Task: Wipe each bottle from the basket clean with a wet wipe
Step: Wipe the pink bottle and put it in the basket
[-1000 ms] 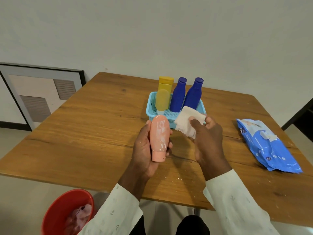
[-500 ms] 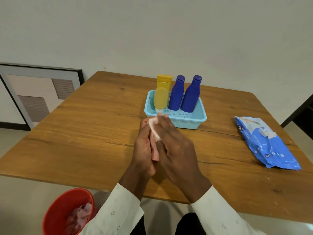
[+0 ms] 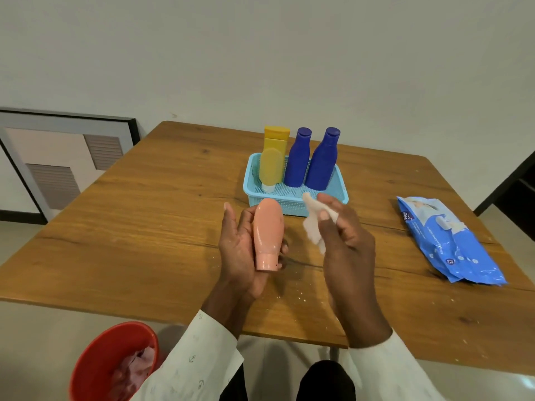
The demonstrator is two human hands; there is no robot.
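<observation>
My left hand [image 3: 240, 250] cradles a peach-pink bottle [image 3: 267, 231], cap end toward me, above the wooden table [image 3: 144, 227]. Its surface looks smooth and free of white smears. My right hand [image 3: 344, 235] pinches a crumpled white wet wipe [image 3: 314, 224] just to the right of the bottle, not touching it. Behind them sits a light-blue basket [image 3: 292, 195] that contains a yellow bottle [image 3: 272, 166], cap down, a taller yellow bottle [image 3: 276, 137] behind it, and two dark-blue bottles [image 3: 298, 157] [image 3: 322, 159] standing upright.
A blue pack of wet wipes [image 3: 445, 241] lies on the table at the right. A red bin [image 3: 107, 363] with used wipes stands on the floor at the lower left. White crumbs speckle the table near its front edge. A framed panel [image 3: 60, 160] leans on the wall.
My right hand pressed the wipe over the pink bottle, then pulled away to the right. The white smears seen on the bottle a second ago are gone.
</observation>
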